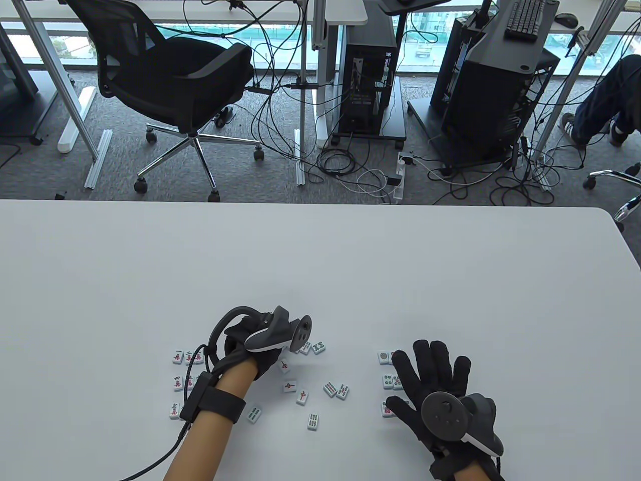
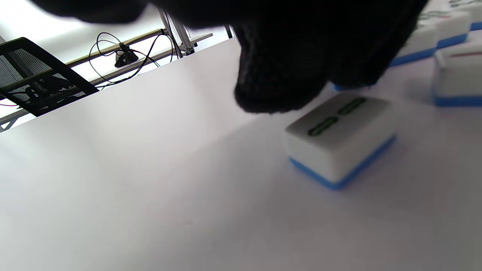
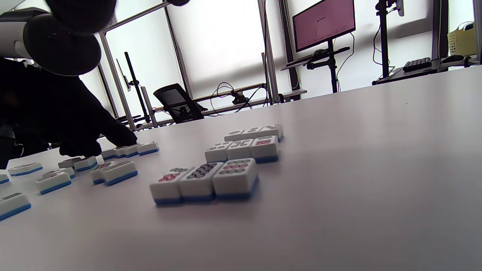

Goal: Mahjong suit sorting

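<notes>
Your left hand [image 1: 250, 345] reaches fingers-down onto a bamboo tile [image 2: 339, 139] near the table's [image 1: 320, 260] front edge; grip unclear. Your right hand [image 1: 435, 386] lies flat, fingers spread, over the dot tiles [image 3: 233, 162].

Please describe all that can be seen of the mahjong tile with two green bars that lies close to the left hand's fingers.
The tile with two green bars is a small rounded block, seemingly plastic, white on top with a blue base layer. It lies flat, face up, on the white table, showing two green outlined bars in a line. A fingertip of the left hand hovers at its far edge; contact cannot be confirmed. Other tiles lie behind it, apart.
</notes>
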Demonstrator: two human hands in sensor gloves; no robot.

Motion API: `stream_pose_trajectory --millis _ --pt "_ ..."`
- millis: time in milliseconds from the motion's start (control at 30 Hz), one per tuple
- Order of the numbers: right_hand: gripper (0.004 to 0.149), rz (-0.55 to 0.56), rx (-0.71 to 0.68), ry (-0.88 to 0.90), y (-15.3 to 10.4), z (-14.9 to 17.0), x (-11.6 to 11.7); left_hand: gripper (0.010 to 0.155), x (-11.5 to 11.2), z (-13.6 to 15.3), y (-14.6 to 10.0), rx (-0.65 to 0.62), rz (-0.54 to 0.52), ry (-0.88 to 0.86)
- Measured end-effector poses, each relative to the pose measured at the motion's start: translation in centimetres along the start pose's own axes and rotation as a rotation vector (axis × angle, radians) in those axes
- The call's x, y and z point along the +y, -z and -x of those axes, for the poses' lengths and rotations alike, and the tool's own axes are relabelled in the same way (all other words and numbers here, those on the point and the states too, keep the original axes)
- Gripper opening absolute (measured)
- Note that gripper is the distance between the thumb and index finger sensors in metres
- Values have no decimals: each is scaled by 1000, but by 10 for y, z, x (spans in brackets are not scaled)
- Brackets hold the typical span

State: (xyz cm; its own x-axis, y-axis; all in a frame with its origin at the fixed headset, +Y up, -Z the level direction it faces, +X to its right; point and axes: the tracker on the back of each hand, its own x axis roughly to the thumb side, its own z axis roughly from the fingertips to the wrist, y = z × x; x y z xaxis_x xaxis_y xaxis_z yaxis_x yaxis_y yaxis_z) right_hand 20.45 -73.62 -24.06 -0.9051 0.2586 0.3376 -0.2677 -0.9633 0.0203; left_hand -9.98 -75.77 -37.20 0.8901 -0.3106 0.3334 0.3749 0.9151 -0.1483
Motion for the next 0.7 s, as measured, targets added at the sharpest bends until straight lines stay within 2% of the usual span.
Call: stream_pose_trajectory --millis 200,700 --pt "75 0 3 0 0 1 0 62 1 -2 2 -15 -3 -6" --pt "76 -6 11 1 1 2 0 59 0 -1 7 -41 -31 -36"
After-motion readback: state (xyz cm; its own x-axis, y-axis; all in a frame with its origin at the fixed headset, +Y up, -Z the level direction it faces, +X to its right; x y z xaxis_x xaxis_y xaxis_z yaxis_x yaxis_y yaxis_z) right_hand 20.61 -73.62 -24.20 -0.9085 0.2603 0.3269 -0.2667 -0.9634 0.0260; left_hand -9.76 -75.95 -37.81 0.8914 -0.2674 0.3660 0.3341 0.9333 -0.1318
